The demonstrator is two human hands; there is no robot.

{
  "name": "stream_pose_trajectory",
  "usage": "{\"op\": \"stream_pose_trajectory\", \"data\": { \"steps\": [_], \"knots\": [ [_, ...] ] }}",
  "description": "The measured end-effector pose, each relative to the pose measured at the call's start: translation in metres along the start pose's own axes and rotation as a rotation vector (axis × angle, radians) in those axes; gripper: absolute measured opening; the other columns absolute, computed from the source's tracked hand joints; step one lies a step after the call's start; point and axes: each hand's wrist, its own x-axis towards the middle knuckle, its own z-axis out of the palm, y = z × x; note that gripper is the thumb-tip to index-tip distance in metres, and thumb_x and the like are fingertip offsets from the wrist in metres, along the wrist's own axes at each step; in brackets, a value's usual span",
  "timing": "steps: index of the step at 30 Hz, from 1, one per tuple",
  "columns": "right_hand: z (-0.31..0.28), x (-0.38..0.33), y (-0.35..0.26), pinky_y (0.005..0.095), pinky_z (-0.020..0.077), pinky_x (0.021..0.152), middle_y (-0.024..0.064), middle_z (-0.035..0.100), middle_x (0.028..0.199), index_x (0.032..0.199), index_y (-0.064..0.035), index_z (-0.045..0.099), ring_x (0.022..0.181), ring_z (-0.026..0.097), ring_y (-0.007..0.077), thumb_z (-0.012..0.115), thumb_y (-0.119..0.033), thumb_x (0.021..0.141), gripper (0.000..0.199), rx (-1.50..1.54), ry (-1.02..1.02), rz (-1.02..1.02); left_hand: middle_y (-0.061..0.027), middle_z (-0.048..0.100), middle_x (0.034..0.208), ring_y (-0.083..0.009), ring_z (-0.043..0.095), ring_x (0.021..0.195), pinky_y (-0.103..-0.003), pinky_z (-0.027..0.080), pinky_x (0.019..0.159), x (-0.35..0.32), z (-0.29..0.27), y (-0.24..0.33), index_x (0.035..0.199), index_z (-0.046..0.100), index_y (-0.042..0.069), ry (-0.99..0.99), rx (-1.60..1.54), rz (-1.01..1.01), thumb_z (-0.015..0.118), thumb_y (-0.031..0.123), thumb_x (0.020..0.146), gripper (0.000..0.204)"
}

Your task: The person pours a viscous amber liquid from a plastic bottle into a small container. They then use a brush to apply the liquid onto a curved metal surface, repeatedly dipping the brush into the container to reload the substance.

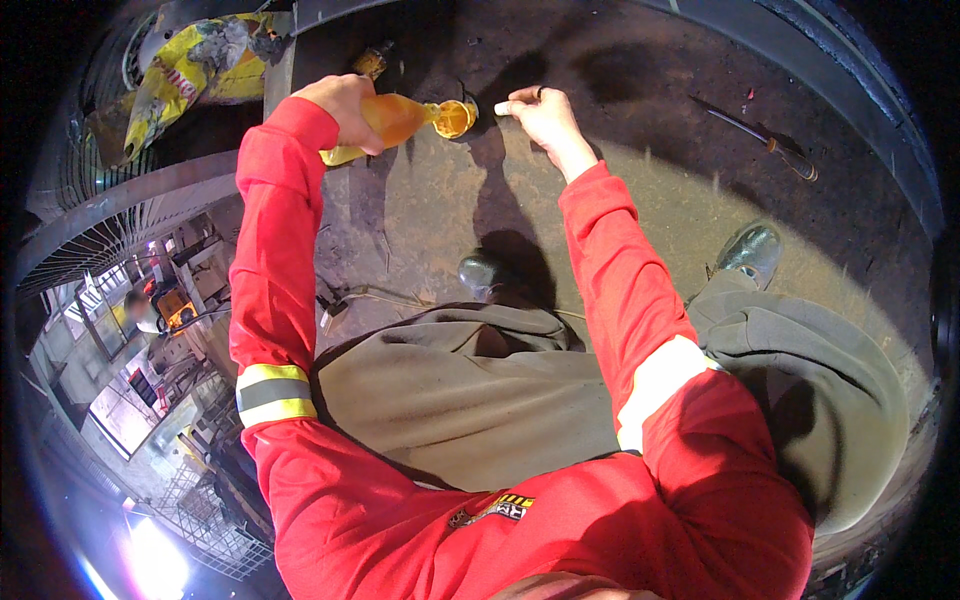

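Note:
My left hand [350, 108] is wrapped round a plastic bottle of orange-yellow liquid [398, 118], tipped nearly flat with its neck to the right. The bottle's mouth is at a small round yellow cup [455, 119], which has a thin dark loop beside it. Whether liquid is flowing cannot be made out. Just right of the cup, my right hand [543, 118] pinches a small white piece [503, 108], perhaps a cap, between thumb and fingers. Behind my left hand is a small amber-and-dark object [372, 63], too dim to name.
A screwdriver-like tool [770, 143] lies on the dirty floor at right. A crumpled yellow sack [190, 85] rests at upper left near metal bars. My boots [750, 252] are below my hands. A cable [390, 297] crosses the floor. A person [137, 308] is far left.

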Motion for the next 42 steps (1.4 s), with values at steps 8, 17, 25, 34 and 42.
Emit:
{"op": "stream_pose_trajectory", "data": {
  "steps": [8, 17, 25, 34, 42],
  "knots": [
    [0.0003, -0.0005, 0.0001, 0.0288, 0.0484, 0.077, 0.0048, 0.068, 0.090, 0.100, -0.0016, 0.069, 0.082, 0.060, 0.0132, 0.081, -0.016, 0.076, 0.031, 0.004, -0.010, 0.016, -0.0203, 0.068, 0.109, -0.0351, 0.066, 0.102, -0.039, 0.053, 0.089, 0.0008, 0.0018, -0.0024, 0.123, 0.062, 0.005, 0.014, 0.017, 0.004, 0.083, 0.035, 0.054, 0.078],
    [-0.0008, -0.0002, -0.0001, 0.0288, 0.0479, 0.075, 0.0043, 0.067, 0.089, 0.100, -0.0018, 0.068, 0.080, 0.060, 0.0130, 0.081, -0.016, 0.075, 0.031, 0.019, -0.010, 0.009, -0.0180, 0.070, 0.103, -0.0331, 0.068, 0.098, -0.039, 0.054, 0.087, -0.0017, 0.0032, -0.0054, 0.115, 0.066, 0.005, 0.084, 0.002, 0.014, 0.083, 0.037, 0.054, 0.072],
    [-0.0003, 0.0021, 0.0031, 0.0284, 0.0479, 0.076, 0.0047, 0.068, 0.090, 0.100, -0.0011, 0.068, 0.082, 0.060, 0.0131, 0.081, -0.016, 0.076, 0.031, 0.021, -0.003, 0.026, -0.0213, 0.067, 0.112, -0.0348, 0.065, 0.104, -0.038, 0.052, 0.092, -0.0003, 0.0001, -0.0047, 0.124, 0.061, 0.003, -0.004, -0.002, -0.022, 0.083, 0.037, 0.054, 0.081],
    [-0.0017, 0.0018, 0.0002, 0.0331, 0.0497, 0.082, 0.0104, 0.070, 0.094, 0.098, -0.0025, 0.070, 0.088, 0.064, 0.0192, 0.081, -0.018, 0.074, 0.031, 0.020, 0.006, 0.019, -0.0215, 0.067, 0.112, -0.0348, 0.066, 0.104, -0.038, 0.052, 0.091, -0.0013, 0.0011, -0.0031, 0.124, 0.061, 0.003, -0.005, 0.026, -0.026, 0.082, 0.037, 0.054, 0.080],
    [-0.0028, -0.0005, -0.0035, 0.0293, 0.0484, 0.078, 0.0062, 0.069, 0.091, 0.100, -0.0009, 0.069, 0.083, 0.061, 0.0147, 0.082, -0.017, 0.074, 0.034, 0.009, -0.028, 0.023, -0.0212, 0.067, 0.113, -0.0344, 0.065, 0.106, -0.039, 0.052, 0.092, -0.0011, 0.0047, -0.0043, 0.122, 0.061, 0.003, 0.000, 0.019, -0.025, 0.082, 0.035, 0.054, 0.078]
  ]
}}
